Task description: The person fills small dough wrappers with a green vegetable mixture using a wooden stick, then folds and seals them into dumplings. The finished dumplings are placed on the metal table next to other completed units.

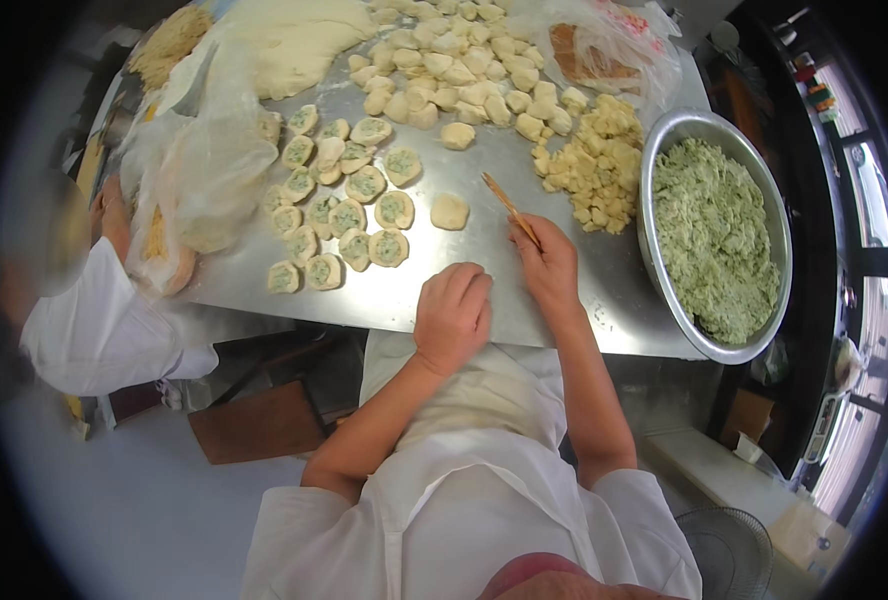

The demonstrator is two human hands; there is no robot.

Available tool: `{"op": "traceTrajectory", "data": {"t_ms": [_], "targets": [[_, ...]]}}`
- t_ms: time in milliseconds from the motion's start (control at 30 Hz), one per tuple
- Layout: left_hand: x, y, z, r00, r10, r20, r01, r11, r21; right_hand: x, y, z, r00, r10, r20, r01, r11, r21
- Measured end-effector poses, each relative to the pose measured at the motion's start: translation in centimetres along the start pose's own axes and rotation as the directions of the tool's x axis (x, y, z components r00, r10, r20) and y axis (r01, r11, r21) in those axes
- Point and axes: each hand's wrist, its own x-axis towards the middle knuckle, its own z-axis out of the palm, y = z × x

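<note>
My right hand (547, 266) grips a slim wooden stick (510, 208), whose tip points up and left over the metal table. To its left, my left hand (453, 313) is at the table's front edge with its fingers curled down. Whatever may be under those fingers is hidden. A single flattened piece of dough (449, 211) lies just beyond my left hand. Further left are several dough rounds topped with green filling (391, 247). On the right stands a metal bowl (646, 214) heaped with pale green filling (718, 240).
Plain dough pieces (444, 67) crowd the far side, beside a large dough sheet (294, 45). Small yellowish lumps (598, 169) lie left of the bowl. Clear plastic bags (219, 165) sit at left, near another person's arm (116, 217). A brown board (256, 424) is below.
</note>
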Motion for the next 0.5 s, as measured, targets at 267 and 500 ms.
{"op": "traceTrajectory", "data": {"t_ms": [267, 500], "targets": [[-0.34, -0.10, -0.13, 1.000, -0.013, 0.014, 0.014, 0.999, -0.033, 0.09, 0.20, 0.05, 0.999, 0.036, 0.018, -0.035, 0.998, -0.044], [-0.35, 0.13, -0.25, 0.999, 0.033, -0.014, -0.033, 0.999, -0.020, -0.25, 0.56, 0.07, 1.000, 0.003, 0.007, -0.003, 1.000, -0.015]]}}
